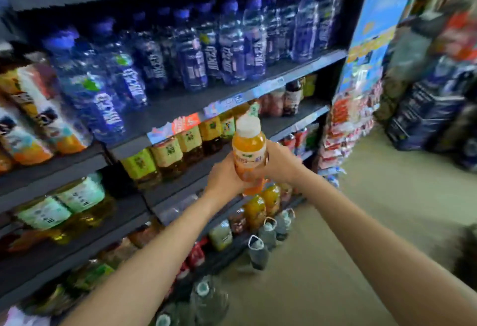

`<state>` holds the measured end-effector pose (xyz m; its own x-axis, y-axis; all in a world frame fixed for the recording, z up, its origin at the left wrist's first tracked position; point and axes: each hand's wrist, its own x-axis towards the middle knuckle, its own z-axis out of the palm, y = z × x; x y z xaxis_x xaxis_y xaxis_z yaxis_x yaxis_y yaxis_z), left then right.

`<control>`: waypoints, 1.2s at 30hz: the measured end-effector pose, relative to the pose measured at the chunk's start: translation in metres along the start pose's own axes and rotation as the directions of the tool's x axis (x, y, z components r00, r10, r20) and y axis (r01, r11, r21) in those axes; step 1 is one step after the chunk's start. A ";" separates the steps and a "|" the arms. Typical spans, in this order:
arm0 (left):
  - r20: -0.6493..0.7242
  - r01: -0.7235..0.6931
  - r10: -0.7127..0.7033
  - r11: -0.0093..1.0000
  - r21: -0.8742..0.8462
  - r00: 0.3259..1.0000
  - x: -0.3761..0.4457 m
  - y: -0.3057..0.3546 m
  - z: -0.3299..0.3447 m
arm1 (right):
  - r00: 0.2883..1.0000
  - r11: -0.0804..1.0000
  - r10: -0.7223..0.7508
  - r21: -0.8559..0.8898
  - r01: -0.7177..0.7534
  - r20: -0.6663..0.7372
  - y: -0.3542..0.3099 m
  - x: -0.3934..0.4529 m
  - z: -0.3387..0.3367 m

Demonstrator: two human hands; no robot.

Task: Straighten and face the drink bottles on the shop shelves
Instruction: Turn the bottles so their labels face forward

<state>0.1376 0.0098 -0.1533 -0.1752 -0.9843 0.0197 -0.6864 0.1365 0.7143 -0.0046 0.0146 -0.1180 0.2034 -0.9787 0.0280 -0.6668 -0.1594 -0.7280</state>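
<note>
An orange drink bottle [249,151] with a white cap is held upright in front of the shelves, at about the height of the tea row. My left hand [225,177] grips its lower body from the left. My right hand [280,161] wraps round it from the right and behind. The bottle's base is hidden by my fingers. Behind it a row of tea bottles with yellow-green labels [167,155] stands on a dark shelf [180,182]. The frame is blurred.
Blue-capped water bottles [191,65] fill the shelf above. Orange juice bottles [260,208] stand on a lower shelf. Big water jugs with handles [256,252] line the floor by the shelf base. Stacked dark crates [423,111] sit across the tan aisle floor [361,222].
</note>
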 end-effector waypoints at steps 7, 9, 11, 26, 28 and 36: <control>0.054 0.013 -0.009 0.998 -0.056 0.998 0.089 0.024 0.089 | 0.990 0.986 0.138 0.092 -0.139 0.015 0.111 0.049 -0.042; 0.050 0.038 -0.037 0.999 -0.021 0.998 0.128 0.024 0.109 | 0.991 0.990 0.123 0.062 -0.126 0.054 0.140 0.078 -0.054; 0.016 0.073 -0.074 0.997 0.039 0.997 0.174 0.025 0.126 | 0.988 0.990 0.143 -0.017 -0.142 0.064 0.173 0.111 -0.071; -0.286 0.464 -0.468 0.882 -0.086 0.836 0.362 0.031 0.201 | 0.907 0.930 0.362 -0.015 -0.367 0.215 0.333 0.260 -0.165; -0.360 0.519 -0.524 0.847 -0.120 0.772 0.378 0.034 0.210 | 0.926 0.950 0.307 -0.018 -0.311 0.222 0.341 0.272 -0.164; -0.560 0.567 -0.556 0.805 -0.178 0.614 0.423 0.022 0.235 | 0.949 0.970 0.211 0.068 -0.232 0.233 0.377 0.302 -0.136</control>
<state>-0.1179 -0.3770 -0.2936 0.6691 -0.7432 0.0062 -0.5261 -0.4677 0.7102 -0.2918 -0.3591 -0.2911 0.2196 -0.9327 -0.2861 -0.6451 0.0812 -0.7597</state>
